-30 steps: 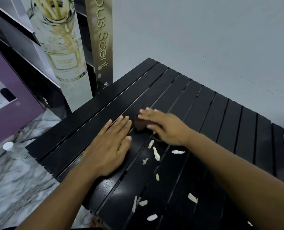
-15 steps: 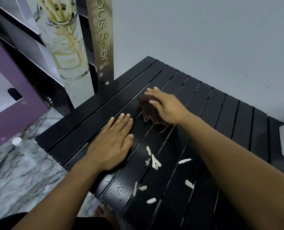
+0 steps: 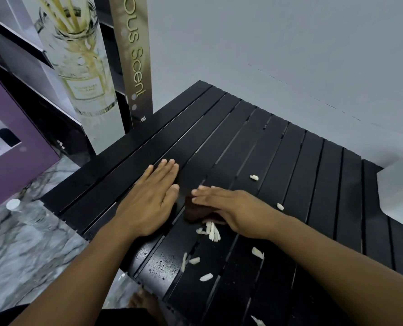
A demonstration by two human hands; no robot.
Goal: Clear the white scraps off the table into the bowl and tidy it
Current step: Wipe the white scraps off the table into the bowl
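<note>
Several white scraps lie on the black slatted table (image 3: 247, 137). A small heap of scraps (image 3: 211, 229) sits just below my right hand (image 3: 235, 210), which presses a dark brown cloth (image 3: 195, 211) flat on the slats. Single scraps lie farther out: one (image 3: 254, 177) beyond the hand, one (image 3: 280, 206) to its right, others near the front edge (image 3: 206, 277). My left hand (image 3: 148, 198) rests flat, fingers together, palm down on the table beside the cloth. No bowl is in view.
A white object (image 3: 400, 191) sits on the table's right edge. A tall display board with a diffuser picture (image 3: 78, 67) and a gold "Scent" strip (image 3: 134, 55) stand at the back left. A purple panel (image 3: 19, 161) and marble floor (image 3: 19, 250) lie left.
My right hand has dragged the brown cloth back toward me from the far slats, pushing scraps into a heap. The left hand stays flat in place.
</note>
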